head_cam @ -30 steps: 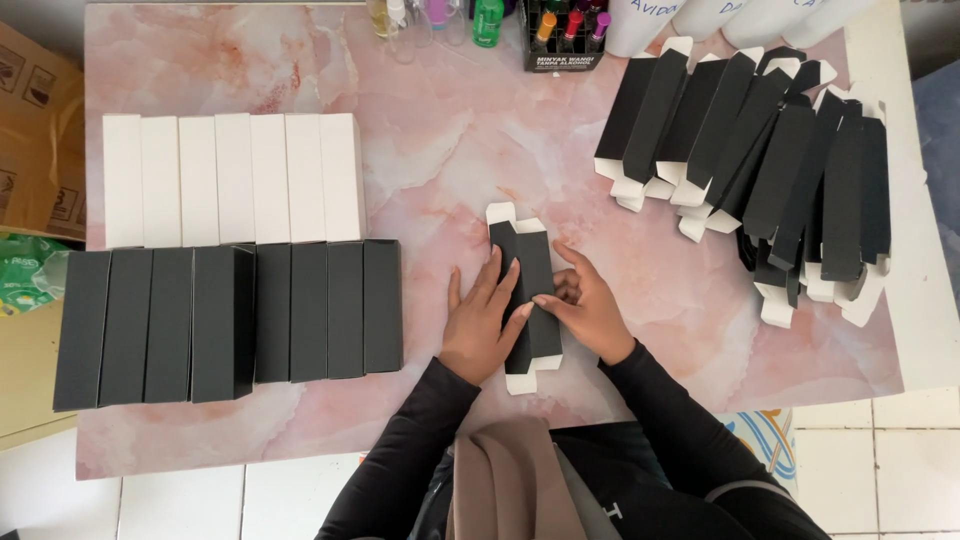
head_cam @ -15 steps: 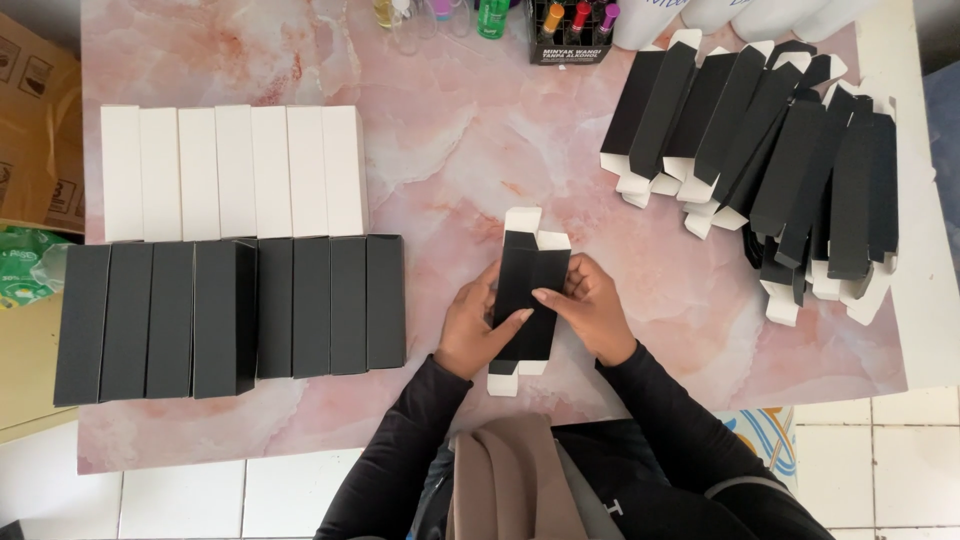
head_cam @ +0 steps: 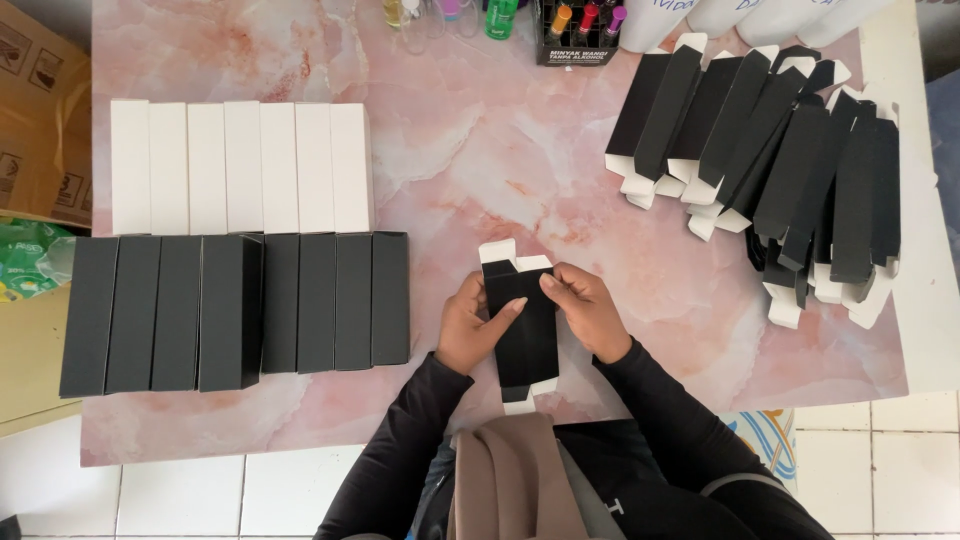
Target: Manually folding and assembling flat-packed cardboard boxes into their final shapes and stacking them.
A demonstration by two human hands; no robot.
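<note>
From the head camera, the left hand [head_cam: 468, 328] and right hand [head_cam: 585, 310] both clasped one black carton [head_cam: 520, 325], fingers curled over its long edges, lifted just above the pink table [head_cam: 470, 160]; black boxes [head_cam: 240, 312] lay left of the grip; flat cartons [head_cam: 780, 150] upper right.

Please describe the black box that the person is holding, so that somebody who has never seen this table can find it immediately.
On the pink marble table, look at the near edge in the middle, between the rows of finished boxes and the flat black sleeves. There the left hand and right hand grip one black box. Only it is lifted, with white flaps open at both ends.
</note>
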